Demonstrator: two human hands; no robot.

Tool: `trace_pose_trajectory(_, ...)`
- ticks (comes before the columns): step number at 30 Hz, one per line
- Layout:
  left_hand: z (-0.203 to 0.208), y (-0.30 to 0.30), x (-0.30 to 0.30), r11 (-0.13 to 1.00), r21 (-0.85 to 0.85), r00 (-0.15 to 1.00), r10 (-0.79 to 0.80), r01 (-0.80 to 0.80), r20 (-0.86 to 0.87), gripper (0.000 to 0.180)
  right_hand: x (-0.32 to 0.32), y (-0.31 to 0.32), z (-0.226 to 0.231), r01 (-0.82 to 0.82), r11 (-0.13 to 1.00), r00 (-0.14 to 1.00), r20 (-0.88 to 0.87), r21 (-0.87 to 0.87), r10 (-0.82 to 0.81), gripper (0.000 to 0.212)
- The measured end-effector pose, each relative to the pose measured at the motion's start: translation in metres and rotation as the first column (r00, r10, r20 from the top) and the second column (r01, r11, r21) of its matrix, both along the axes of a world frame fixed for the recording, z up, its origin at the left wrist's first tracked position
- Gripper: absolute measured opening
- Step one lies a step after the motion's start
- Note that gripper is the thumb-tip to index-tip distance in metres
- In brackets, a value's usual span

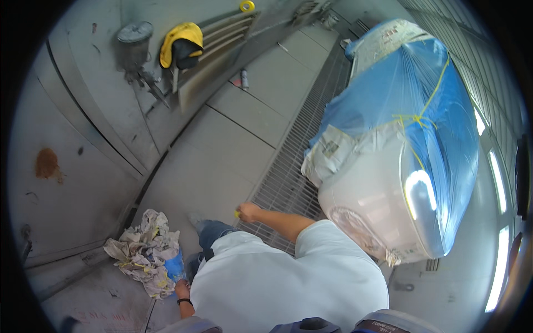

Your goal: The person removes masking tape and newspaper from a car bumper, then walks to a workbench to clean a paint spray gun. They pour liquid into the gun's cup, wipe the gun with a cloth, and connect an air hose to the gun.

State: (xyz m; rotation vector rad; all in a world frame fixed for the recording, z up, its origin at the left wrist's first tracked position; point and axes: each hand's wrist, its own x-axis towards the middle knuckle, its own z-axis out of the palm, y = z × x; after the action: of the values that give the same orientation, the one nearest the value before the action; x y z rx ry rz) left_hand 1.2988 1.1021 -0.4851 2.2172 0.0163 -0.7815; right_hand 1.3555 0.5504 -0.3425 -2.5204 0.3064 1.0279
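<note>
My left hand (182,288), below a black wristband, is closed at the near edge of a big bundle of crumpled masking paper (150,252). Blue plastic film (174,266) and thin strips of yellow tape are mixed into that bundle. Its fingers are partly hidden. Stretched out in front of my body, my right hand (248,211) is closed on a small piece of yellow tape (237,213). To its right stands a light-coloured car body (361,191), wrapped in blue film (388,94), paper and yellow tape.
A floor grating (294,139) runs alongside the car. A spray gun (139,61) and a yellow-and-black cap-like item (183,45) hang at the left wall. Beyond them is a yellow tape roll (247,6). A spray can (245,79) stands on the floor tiles.
</note>
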Motion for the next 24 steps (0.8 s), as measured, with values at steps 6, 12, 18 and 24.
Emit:
trace_pose_trajectory(6,0.018,-0.021,0.042,0.845,-0.054,0.826,0.504,-0.532,-0.254,0.047,0.260,0.116,0.086,-0.313,0.946,0.892,0.368,0.088,0.261,0.040)
trace_pose_trajectory(12,-0.022,-0.008,0.053,0.957,0.040,0.957,0.288,-0.286,-0.043,0.050,0.396,0.347,0.271,-0.755,0.655,0.199,0.942,-0.030,0.272,0.048)
trace_pose_trajectory(18,-0.050,0.019,0.020,0.931,0.309,0.976,-0.215,0.193,0.039,0.049,0.462,0.517,0.358,-0.800,0.576,-0.148,0.985,-0.169,0.084,0.055)
trace_pose_trajectory(24,-0.063,0.017,-0.001,0.918,0.332,0.974,-0.225,0.218,-0.015,0.048,0.473,0.590,0.338,-0.773,0.534,-0.156,0.918,-0.343,0.364,0.062)
